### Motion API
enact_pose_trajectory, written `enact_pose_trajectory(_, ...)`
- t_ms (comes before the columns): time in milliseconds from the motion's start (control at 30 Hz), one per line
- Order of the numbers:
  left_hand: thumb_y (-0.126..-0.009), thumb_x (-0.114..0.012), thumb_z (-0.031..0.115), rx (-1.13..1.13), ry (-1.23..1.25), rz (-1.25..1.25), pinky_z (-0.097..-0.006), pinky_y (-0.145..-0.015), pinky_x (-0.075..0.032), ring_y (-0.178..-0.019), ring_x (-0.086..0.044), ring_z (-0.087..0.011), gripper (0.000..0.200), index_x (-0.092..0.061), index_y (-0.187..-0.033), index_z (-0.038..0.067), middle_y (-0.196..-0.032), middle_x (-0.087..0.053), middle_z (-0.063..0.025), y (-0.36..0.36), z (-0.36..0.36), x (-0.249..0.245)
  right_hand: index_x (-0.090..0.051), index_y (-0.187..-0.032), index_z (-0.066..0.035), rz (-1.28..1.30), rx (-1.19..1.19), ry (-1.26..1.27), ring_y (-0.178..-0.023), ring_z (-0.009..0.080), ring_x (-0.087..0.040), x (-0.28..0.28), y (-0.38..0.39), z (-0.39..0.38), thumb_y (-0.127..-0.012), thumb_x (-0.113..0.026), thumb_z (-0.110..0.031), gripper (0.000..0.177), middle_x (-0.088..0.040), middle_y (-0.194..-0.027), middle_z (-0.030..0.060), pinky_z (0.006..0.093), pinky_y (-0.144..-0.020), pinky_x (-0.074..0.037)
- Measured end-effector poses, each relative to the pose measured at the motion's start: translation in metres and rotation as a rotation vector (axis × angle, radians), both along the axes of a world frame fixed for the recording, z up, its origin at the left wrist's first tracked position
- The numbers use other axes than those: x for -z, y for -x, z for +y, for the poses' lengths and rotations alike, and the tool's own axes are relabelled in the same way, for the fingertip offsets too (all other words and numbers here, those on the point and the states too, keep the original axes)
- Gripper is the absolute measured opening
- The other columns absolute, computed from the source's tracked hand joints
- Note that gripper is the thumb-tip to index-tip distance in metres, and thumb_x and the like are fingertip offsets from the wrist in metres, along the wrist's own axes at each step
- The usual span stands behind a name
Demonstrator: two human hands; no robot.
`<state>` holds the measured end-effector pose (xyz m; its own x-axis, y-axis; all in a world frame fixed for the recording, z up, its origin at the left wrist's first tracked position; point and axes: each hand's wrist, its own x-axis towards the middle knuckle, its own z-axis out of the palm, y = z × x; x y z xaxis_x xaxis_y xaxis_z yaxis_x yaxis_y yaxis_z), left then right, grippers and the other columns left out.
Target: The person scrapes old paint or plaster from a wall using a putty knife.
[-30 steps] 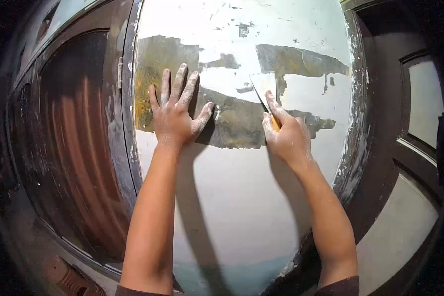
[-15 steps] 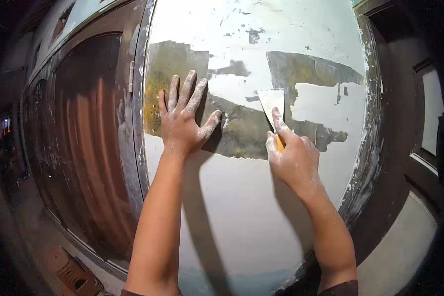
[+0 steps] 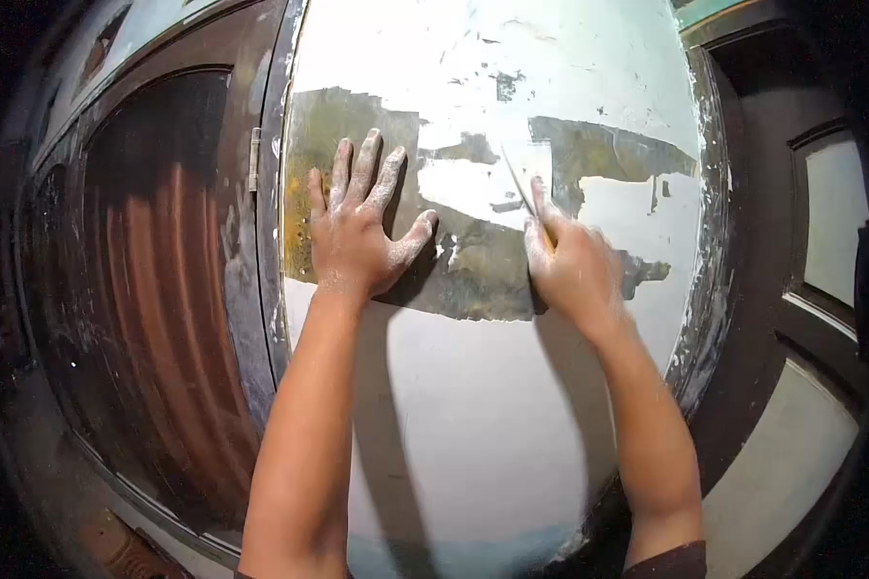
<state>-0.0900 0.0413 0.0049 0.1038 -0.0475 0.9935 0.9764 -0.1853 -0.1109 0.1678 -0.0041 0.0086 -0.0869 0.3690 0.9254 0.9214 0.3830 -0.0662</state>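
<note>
My left hand lies flat on the wall with its fingers spread, over a bare greenish-grey patch. White dust coats its fingers. My right hand grips a putty knife, its index finger stretched along the blade. A bit of the yellow handle shows between thumb and finger. The blade points up and is turned partly edge-on, its tip close to white coating; whether it touches cannot be made out. The wall has white coating above and below, with ragged bare patches across the middle.
To the left is a dark wooden door or shutter with a hinge on its frame. A dark panelled door with pale panes stands right. A brown object lies at the lower left.
The putty knife has tilted from nearly face-on to more edge-on, and its tip has shifted slightly up and left. My left hand stays in place on the wall; the view has shifted a little.
</note>
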Motion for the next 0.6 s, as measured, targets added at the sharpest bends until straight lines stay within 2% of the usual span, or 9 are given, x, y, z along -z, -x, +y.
enact_pose_trajectory(33,-0.089,-0.067,0.06,-0.004,-0.003,0.005,-0.0623,-0.128,-0.013,-0.16,-0.024,-0.0326,0.079,-0.05,-0.158,0.023,-0.172,-0.032,-0.0036,0.001,0.001,0.001,-0.059,-0.149,-0.023,0.008,0.026,0.008,-0.082,0.045,-0.071,-0.011,0.002,-0.005,-0.102,-0.054,-0.037,0.049,-0.073,-0.085,0.0232,0.059,-0.076,-0.056)
enact_pose_trajectory(100,-0.09,-0.067,0.06,0.006,-0.002,0.01,-0.0629,-0.127,-0.014,-0.16,-0.024,-0.0328,0.08,-0.049,-0.158,0.023,-0.172,-0.032,-0.0036,0.003,0.0,0.002,-0.057,-0.151,-0.023,0.052,-0.004,0.061,-0.084,0.0447,-0.071,-0.016,0.004,-0.007,-0.102,-0.054,-0.037,0.051,-0.073,-0.086,0.0235,0.0591,-0.078,-0.056)
enact_pose_trajectory(233,-0.09,-0.064,0.061,0.011,-0.024,0.039,-0.0585,-0.128,-0.015,-0.158,-0.027,-0.0323,0.078,-0.05,-0.157,0.023,-0.171,-0.033,-0.0039,0.013,-0.001,0.003,-0.055,-0.153,-0.025,0.016,0.055,0.111,-0.086,0.0446,-0.071,0.007,0.009,-0.018,-0.102,-0.054,-0.037,0.052,-0.074,-0.088,0.0235,0.0588,-0.08,-0.055)
enact_pose_trajectory(300,-0.09,-0.065,0.063,-0.041,-0.022,0.093,-0.0561,-0.129,-0.015,-0.158,-0.028,-0.0314,0.079,-0.05,-0.158,0.023,-0.171,-0.035,-0.0039,0.038,-0.004,0.001,-0.056,-0.152,-0.022,0.022,0.047,0.052,-0.08,0.0433,-0.068,0.002,0.013,-0.014,-0.101,-0.054,-0.03,0.051,-0.069,-0.077,0.0208,0.0527,-0.077,-0.053)
enact_pose_trajectory(367,-0.09,-0.065,0.064,-0.019,-0.036,0.104,-0.0541,-0.13,-0.015,-0.158,-0.027,-0.0309,0.081,-0.05,-0.157,0.023,-0.17,-0.036,-0.0021,0.059,0.0,0.002,-0.054,-0.154,-0.025,0.037,0.026,0.08,-0.088,0.047,-0.072,-0.021,0.015,-0.009,-0.102,-0.054,-0.036,0.053,-0.075,-0.092,0.0233,0.056,-0.087,-0.057)
enact_pose_trajectory(433,-0.09,-0.065,0.064,-0.045,0.01,0.082,-0.0543,-0.13,-0.015,-0.159,-0.026,-0.0311,0.082,-0.049,-0.158,0.023,-0.17,-0.036,-0.0013,0.058,-0.005,0.004,-0.054,-0.153,-0.025,0.064,0.017,0.099,-0.092,0.0464,-0.071,-0.027,0.019,-0.01,-0.102,-0.054,-0.036,0.052,-0.075,-0.094,0.0226,0.056,-0.088,-0.056)
enact_pose_trajectory(500,-0.089,-0.065,0.063,-0.045,0.009,0.093,-0.0545,-0.13,-0.015,-0.159,-0.026,-0.031,0.082,-0.048,-0.159,0.023,-0.17,-0.035,-0.0012,0.058,-0.005,0.004,-0.059,-0.149,-0.023,0.066,0.07,0.109,-0.094,0.0457,-0.071,-0.016,0.022,-0.015,-0.102,-0.055,-0.036,0.049,-0.076,-0.094,0.022,0.0559,-0.088,-0.056)
enact_pose_trajectory(533,-0.089,-0.066,0.063,-0.049,-0.001,0.091,-0.0548,-0.13,-0.015,-0.159,-0.025,-0.031,0.082,-0.047,-0.159,0.023,-0.17,-0.035,-0.0012,0.059,-0.004,0.004,-0.066,-0.14,-0.02,0.087,0.045,0.158,-0.097,0.0454,-0.071,-0.012,0.027,-0.027,-0.101,-0.055,-0.036,0.044,-0.076,-0.097,0.0222,0.0564,-0.089,-0.056)
enact_pose_trajectory(600,-0.09,-0.066,0.062,-0.046,-0.004,0.083,-0.055,-0.13,-0.016,-0.159,-0.026,-0.031,0.082,-0.047,-0.159,0.023,-0.17,-0.035,-0.0011,0.059,-0.003,0.005,-0.066,-0.14,-0.019,0.084,0.046,0.161,-0.098,0.0455,-0.071,-0.02,0.029,-0.03,-0.101,-0.055,-0.036,0.043,-0.076,-0.099,0.0224,0.0564,-0.089,-0.055)
